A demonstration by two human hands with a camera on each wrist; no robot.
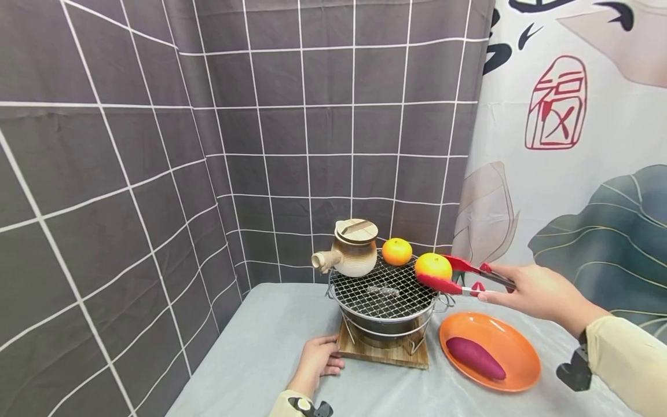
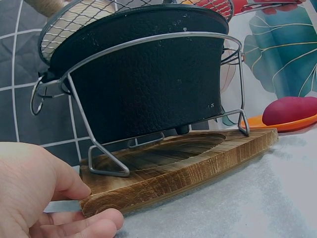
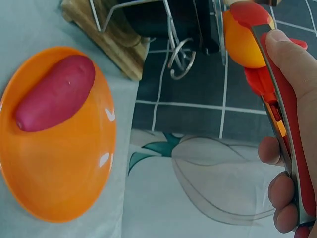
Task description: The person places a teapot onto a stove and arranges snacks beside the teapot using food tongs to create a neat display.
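Observation:
My right hand (image 1: 542, 292) grips a pair of red-tipped tongs (image 1: 458, 264). Their red heads lie on either side of an orange (image 1: 433, 267) at the right edge of the round wire grill (image 1: 388, 295); whether the fruit rests on the mesh cannot be told. In the left wrist view, my left hand (image 2: 44, 198) pinches the corner of a wooden board (image 2: 183, 173), thumb above and fingers below. On that board stands a black stove pot (image 2: 153, 89) in a wire stand. A second orange (image 1: 397, 252) sits at the back of the grill.
A lidded clay pot (image 1: 359, 249) with a side handle stands at the grill's back left. Right of the board lies an orange plate (image 1: 513, 353) with a purple sweet potato (image 1: 475, 358) on it. Behind the table hangs a grey grid curtain (image 1: 328, 139).

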